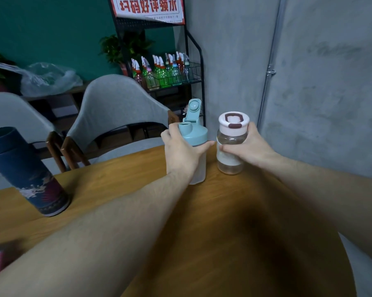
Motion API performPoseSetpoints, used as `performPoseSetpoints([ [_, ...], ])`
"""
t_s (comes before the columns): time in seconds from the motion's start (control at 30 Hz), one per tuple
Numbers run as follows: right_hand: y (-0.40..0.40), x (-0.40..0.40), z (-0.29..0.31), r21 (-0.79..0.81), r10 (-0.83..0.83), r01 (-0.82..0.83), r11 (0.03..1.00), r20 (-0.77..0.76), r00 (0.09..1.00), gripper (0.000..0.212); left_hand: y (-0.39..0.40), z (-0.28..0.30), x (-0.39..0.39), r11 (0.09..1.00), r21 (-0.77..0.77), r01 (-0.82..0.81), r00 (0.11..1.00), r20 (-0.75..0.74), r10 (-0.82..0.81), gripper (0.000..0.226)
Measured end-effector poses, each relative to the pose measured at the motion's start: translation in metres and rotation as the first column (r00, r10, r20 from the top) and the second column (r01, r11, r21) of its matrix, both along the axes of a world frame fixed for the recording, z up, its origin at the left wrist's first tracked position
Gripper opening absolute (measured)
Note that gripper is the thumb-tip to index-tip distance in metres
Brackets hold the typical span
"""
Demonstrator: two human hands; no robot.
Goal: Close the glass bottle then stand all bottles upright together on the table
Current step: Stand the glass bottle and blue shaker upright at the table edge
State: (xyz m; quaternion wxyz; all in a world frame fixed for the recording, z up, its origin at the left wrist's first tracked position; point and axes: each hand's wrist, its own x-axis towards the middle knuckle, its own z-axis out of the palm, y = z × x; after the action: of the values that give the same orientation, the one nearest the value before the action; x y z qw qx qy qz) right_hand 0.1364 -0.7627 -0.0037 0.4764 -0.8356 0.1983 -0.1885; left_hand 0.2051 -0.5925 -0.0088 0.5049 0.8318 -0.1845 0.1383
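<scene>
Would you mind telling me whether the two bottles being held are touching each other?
Apart. The head view shows bare table between the teal-capped bottle and the glass bottle.

The left hand grips the teal-lidded bottle, flip cap open. The right hand grips the glass bottle. Both stand upright on the table.
</scene>
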Motion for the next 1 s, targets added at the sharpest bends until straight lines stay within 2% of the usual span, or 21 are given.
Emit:
performPoseSetpoints([
  [0.3, -0.010, 0.029, -0.007, -0.002, 0.073, -0.073, 0.997, 0.009, 0.997, 0.072, -0.020, -0.005, 0.002, 0.992, -0.024, -0.125, 0.991, 0.035, 0.126, 0.082],
  [0.47, -0.015, 0.034, -0.009, 0.011, 0.123, -0.123, 0.992, -0.004, 0.992, 0.078, -0.018, -0.006, -0.004, 0.993, -0.031, -0.110, 0.992, 0.053, 0.111, 0.077],
  [0.63, -0.018, 0.032, -0.006, 0.012, 0.175, -0.175, 0.985, -0.014, 0.984, 0.083, -0.012, -0.004, -0.009, 0.999, -0.039, -0.028, 0.999, -0.038, 0.027, 0.075],
  [0.77, -0.019, 0.031, -0.004, 0.034, 0.193, -0.191, 0.981, -0.032, 0.981, 0.086, -0.003, 0.008, -0.001, 0.995, -0.057, 0.083, 0.989, -0.116, -0.089, 0.094],
  [0.87, -0.020, 0.031, -0.003, 0.054, 0.212, -0.210, 0.976, -0.033, 0.977, 0.088, 0.007, 0.024, 0.008, 0.968, -0.122, 0.220, 0.951, -0.195, -0.240, 0.101],
  [1.0, -0.021, 0.031, -0.001, 0.052, 0.225, -0.223, 0.973, -0.040, 0.973, 0.091, 0.014, 0.038, 0.026, 0.943, -0.080, 0.322, 0.901, -0.281, -0.331, 0.108],
])
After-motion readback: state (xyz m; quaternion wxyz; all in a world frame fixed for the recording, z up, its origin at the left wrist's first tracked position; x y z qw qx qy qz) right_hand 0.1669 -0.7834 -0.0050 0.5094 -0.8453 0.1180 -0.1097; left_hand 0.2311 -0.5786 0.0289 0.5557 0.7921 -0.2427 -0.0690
